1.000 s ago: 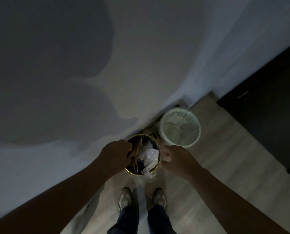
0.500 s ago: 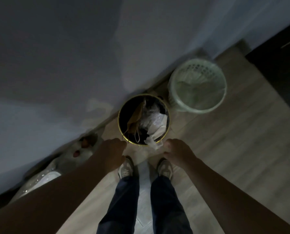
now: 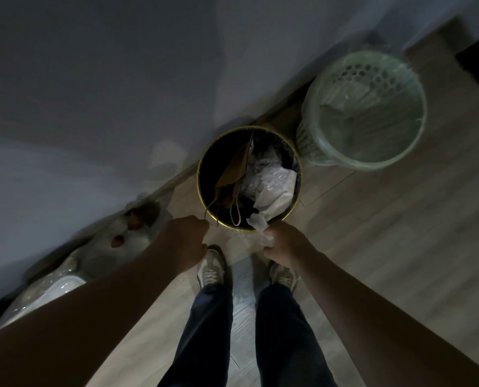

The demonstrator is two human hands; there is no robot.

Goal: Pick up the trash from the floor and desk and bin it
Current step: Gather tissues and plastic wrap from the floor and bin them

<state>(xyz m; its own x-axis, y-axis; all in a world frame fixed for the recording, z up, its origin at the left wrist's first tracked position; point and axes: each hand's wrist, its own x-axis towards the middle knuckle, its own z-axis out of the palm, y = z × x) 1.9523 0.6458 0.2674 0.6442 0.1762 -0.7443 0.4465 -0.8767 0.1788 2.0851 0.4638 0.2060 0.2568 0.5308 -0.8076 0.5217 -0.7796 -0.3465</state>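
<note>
Two grey-and-white trainers (image 3: 212, 271) stand on the pale wood-plank floor (image 3: 400, 247) with their toes towards the bin, so the person is squared up to drop things straight in. Just beyond the toes, the right grip (image 3: 284, 244) is curled round a pale crumpled scrap of plastic film (image 3: 265, 238). It holds the scrap at the bin's near rim, where it can fall inside and not onto the floor. The left grip (image 3: 185, 241) hovers at the rim's near-left side with its fingers bent under; in this dim light I cannot tell whether it holds anything. The round black bin with a gold rim (image 3: 205, 169) sits at the floor's edge against the grey wall (image 3: 93, 93), out of the walkway. It is heaped with a brown paper bag (image 3: 232, 174) and white crumpled wrapping (image 3: 274, 188), some of which seems to spill over the near rim. Further right along the same edge stands a pale green perforated plastic basket (image 3: 417, 88).
</note>
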